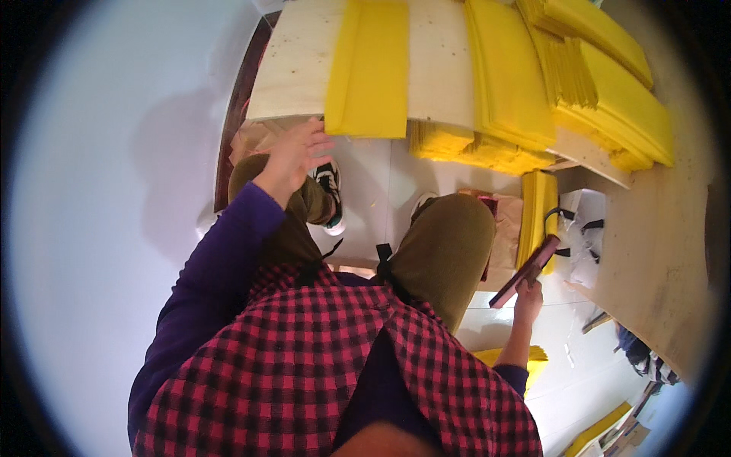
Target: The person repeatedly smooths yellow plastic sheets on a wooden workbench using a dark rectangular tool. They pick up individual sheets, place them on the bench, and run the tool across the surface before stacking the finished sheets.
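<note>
Gripping one long dark-red flat bar, the right hand is seen at four o'clock with fingers closed. The left hand, fingers spread and empty, is held at eleven o'clock beside one folded yellow fabric sheet on the pale wooden board.

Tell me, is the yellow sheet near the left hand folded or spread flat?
Folded: the yellow sheet shows a lengthwise crease with a doubled layer.

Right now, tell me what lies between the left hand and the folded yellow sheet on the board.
Almost nothing: in the head view the left hand has its fingertips just short of the folded yellow sheet, with only the pale wooden board edge between them.
</note>
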Tool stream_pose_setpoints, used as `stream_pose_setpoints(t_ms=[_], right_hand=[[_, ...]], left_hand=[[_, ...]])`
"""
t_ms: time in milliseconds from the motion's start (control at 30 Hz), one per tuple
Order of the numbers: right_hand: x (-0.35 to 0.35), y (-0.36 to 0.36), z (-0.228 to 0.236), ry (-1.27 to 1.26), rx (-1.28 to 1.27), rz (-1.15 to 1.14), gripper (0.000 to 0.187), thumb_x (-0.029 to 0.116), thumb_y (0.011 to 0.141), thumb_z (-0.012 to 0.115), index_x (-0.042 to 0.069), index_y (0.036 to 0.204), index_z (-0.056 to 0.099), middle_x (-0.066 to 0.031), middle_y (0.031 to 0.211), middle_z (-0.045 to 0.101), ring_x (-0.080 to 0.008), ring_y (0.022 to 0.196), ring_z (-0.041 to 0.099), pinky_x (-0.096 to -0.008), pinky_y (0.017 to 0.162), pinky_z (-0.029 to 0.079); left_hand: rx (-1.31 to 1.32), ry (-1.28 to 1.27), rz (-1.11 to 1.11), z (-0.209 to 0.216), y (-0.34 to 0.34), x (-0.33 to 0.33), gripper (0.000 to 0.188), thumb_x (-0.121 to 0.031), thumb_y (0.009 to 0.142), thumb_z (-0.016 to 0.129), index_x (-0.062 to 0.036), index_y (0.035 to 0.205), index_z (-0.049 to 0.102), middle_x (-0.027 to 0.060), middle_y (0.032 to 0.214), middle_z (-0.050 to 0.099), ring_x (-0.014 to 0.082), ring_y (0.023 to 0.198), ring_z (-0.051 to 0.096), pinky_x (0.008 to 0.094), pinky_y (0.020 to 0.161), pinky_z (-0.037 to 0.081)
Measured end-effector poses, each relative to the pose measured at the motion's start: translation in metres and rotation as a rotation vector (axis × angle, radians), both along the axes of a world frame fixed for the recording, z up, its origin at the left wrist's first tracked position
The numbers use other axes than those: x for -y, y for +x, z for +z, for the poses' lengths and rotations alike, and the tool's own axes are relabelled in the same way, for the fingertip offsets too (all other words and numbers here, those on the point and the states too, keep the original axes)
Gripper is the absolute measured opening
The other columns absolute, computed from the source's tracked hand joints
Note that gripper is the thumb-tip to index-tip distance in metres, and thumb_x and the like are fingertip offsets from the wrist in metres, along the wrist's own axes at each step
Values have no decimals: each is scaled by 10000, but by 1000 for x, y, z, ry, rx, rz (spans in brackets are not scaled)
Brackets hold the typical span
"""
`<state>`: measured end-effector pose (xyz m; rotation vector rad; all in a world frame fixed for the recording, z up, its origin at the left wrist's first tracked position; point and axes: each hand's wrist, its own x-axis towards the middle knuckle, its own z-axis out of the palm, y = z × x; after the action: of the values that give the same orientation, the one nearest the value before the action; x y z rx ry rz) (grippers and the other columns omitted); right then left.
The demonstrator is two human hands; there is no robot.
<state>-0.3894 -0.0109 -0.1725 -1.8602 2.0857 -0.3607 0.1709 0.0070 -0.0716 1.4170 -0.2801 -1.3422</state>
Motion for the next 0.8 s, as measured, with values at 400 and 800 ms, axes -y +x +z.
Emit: stream_pose_setpoints(t_ms=[400,800], right_hand=[[22,71,226,-423,215,48,168,141,874,533,-24,840,526,-52,720,568,-81,583,510,-240,508,430],[106,330,302,-236,372,505,268,212,808,613,-12,690,526,-35,554,498,-74,455,471,-237,408,377]], left_hand=[[-406,-28,124,-32,-18,33,490,-337,878,526,-55,1252,382,217,1232,438,330,1131,441,501,964,323],[-268,-199,174,-42,-25,29,201,-172,869,537,-28,1010,540,87,910,615,188,758,613,302,685,535]])
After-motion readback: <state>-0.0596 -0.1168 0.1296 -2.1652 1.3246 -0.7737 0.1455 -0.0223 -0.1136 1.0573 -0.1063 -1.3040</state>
